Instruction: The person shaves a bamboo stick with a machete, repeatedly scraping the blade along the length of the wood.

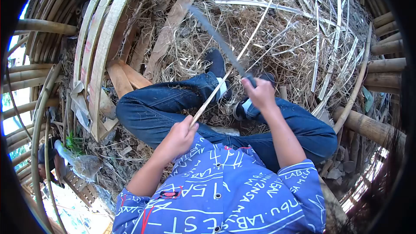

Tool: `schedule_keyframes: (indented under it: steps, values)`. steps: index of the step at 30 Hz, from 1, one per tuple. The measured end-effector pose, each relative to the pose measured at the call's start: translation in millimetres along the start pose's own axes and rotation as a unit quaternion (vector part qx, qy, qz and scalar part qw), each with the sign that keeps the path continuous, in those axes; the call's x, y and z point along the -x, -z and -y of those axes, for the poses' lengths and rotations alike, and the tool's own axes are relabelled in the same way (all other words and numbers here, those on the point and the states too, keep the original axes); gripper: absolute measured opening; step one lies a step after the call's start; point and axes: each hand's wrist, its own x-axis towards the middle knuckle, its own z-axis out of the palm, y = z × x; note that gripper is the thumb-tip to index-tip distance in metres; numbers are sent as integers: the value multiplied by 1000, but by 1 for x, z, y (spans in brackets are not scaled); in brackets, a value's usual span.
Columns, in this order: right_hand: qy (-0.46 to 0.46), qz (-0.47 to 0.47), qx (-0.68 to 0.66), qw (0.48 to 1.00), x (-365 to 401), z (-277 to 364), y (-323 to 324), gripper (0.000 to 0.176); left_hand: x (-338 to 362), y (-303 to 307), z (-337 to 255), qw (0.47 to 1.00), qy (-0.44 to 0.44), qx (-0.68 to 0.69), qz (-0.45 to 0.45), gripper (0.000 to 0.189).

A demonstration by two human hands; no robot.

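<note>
Seated low amid bamboo shavings [277,47]; long thin bamboo strip [215,91] slanting up from the lap, crossed above the knees by a knife [219,41]. Pinched at its lower end by the left hand [180,138], fingers curled tight; right hand [260,94] fingers clenched round the knife handle.

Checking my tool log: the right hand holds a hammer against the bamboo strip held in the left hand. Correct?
No: the right hand holds a long knife, not a hammer. The head view shows its blade against the bamboo strip held in the left hand.
</note>
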Motion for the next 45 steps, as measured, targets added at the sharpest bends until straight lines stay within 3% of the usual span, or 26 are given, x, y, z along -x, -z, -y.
schedule_keyframes:
  steps: [1,5,9,11,14,18,21,28,29,31,34,37,41,43,45]
  values:
    - [54,-8,-1,999,10,6,-10,63,0,2,1,1000,3,-3,1,23]
    - [123,40,83,988,13,7,-14,67,9,13,3,1000,2,-6,13,22]
    - [-25,-49,105,993,-47,-43,1,73,28,19,11,999,11,-40,17,22]
    - [-97,-37,98,990,-69,-58,25,75,29,17,11,999,5,-43,12,22]
    - [-37,-99,188,976,-79,-64,27,73,23,11,16,999,11,-17,40,20]
    - [0,-156,167,974,-66,-57,15,68,20,11,30,998,4,20,52,23]
    - [48,-120,119,984,-38,-43,-6,65,16,17,21,1000,-2,15,28,23]
    - [43,92,-60,993,56,15,-33,56,6,20,18,1000,-11,-21,-2,25]
    - [57,84,-89,991,61,14,-40,58,7,20,16,1000,-11,-21,-3,25]
    - [49,104,-82,990,58,19,-32,58,12,19,9,999,8,-32,-8,23]
    - [132,58,48,988,39,0,-28,63,12,22,3,996,-6,-82,-18,22]
    - [88,36,102,990,16,-15,-17,68,15,21,10,998,-16,-68,-10,22]
    - [-129,6,47,990,-38,-62,23,70,30,20,14,999,-7,-49,0,21]
    - [-59,-37,129,989,-44,-62,32,71,28,11,14,996,-42,-78,-4,21]
    - [-74,-26,113,991,-38,-46,30,70,26,10,13,997,-26,-78,-8,21]
